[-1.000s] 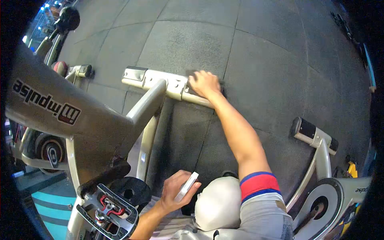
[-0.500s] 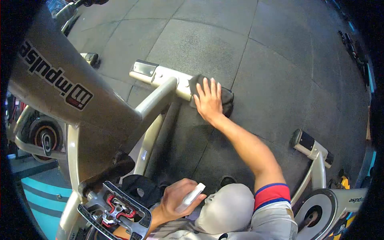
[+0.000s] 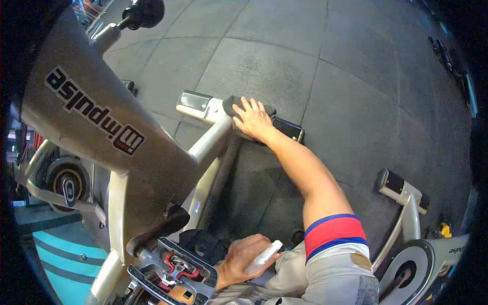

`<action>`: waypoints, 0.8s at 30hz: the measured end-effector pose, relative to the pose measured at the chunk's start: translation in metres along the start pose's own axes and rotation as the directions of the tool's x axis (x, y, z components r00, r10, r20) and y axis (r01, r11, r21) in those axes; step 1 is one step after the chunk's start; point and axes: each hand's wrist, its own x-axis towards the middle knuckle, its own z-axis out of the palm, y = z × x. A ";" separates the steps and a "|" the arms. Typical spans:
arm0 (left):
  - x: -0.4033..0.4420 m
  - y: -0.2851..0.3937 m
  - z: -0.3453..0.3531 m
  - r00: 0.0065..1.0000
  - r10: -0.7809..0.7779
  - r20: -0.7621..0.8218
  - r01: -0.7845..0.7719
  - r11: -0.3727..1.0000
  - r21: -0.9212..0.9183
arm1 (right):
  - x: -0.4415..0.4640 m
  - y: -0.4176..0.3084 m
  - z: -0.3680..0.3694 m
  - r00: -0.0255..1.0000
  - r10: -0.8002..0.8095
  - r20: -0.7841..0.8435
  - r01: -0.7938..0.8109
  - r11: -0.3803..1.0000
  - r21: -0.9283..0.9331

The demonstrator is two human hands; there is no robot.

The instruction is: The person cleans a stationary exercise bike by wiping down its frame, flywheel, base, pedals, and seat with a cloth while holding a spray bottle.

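Observation:
My right hand (image 3: 252,119) lies with its fingers spread on a dark cloth (image 3: 234,105). The cloth covers the middle of the pale crossbar foot (image 3: 216,109) of an exercise bike, near where the slanted frame tube (image 3: 211,133) joins it. To the right of the hand, the bar's black end cap (image 3: 287,129) is uncovered. Low in the view, my left hand (image 3: 246,258) is closed around a small white bottle (image 3: 263,257), its narrow end pointing up and right. A bike pedal (image 3: 175,269) with red metal parts is close beside that hand.
The bike's large grey frame (image 3: 101,107), marked "impulse", fills the left side. A second bike (image 3: 412,254) stands at the lower right. Dark rubber tiles (image 3: 356,112) cover the floor. A dark round knob (image 3: 145,12) sticks out at the top left.
My right hand and the cloth have slid left along the bar, uncovering its right end cap. The view has shifted, with the bike frame and pedal now farther right. The bottle stays in my left hand.

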 end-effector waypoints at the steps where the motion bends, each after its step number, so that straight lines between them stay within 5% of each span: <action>1: 0.000 0.003 -0.002 1.000 0.011 0.010 -0.011 1.000 -0.010 | -0.017 0.003 -0.008 0.999 -0.044 -0.013 0.044 0.999 -0.022; 7: -0.016 0.012 0.000 0.998 0.040 0.048 -0.041 0.999 0.015 | -0.107 0.018 -0.074 0.948 -0.292 0.125 0.314 0.919 -0.239; 11: -0.032 0.030 0.000 0.997 0.072 0.011 -0.072 0.996 0.053 | -0.144 0.047 -0.099 0.955 -0.239 0.176 0.277 0.931 -0.239; 13: -0.038 0.038 -0.004 0.997 0.073 0.028 -0.075 0.995 0.072 | -0.126 0.059 -0.107 0.935 0.138 0.326 -0.095 0.985 -0.145; 15: -0.043 0.044 -0.003 0.997 0.059 0.042 -0.061 0.996 0.070 | -0.082 0.075 -0.109 0.658 0.676 0.331 -0.690 0.718 -0.095; 17: -0.043 0.057 -0.007 0.996 0.059 0.072 -0.065 0.995 0.082 | -0.045 0.084 -0.089 0.758 0.649 -0.060 -0.633 0.755 0.172; 19: -0.045 0.064 -0.011 0.995 0.045 0.091 -0.053 0.995 0.086 | -0.006 0.063 -0.061 0.788 0.586 -0.191 -0.506 0.792 0.343; 21: -0.049 0.073 -0.020 0.992 0.007 0.124 -0.014 0.998 0.054 | -0.001 -0.012 -0.058 0.708 0.704 0.057 -0.575 0.528 0.625; 23: -0.052 0.078 -0.030 0.990 -0.022 0.139 0.021 1.000 0.012 | -0.010 -0.044 0.018 0.831 0.452 -0.324 -0.401 0.891 0.214; 24: -0.058 0.078 -0.031 0.984 -0.092 0.154 0.094 0.996 -0.005 | -0.001 -0.052 0.023 0.808 0.510 -0.296 -0.393 0.840 0.375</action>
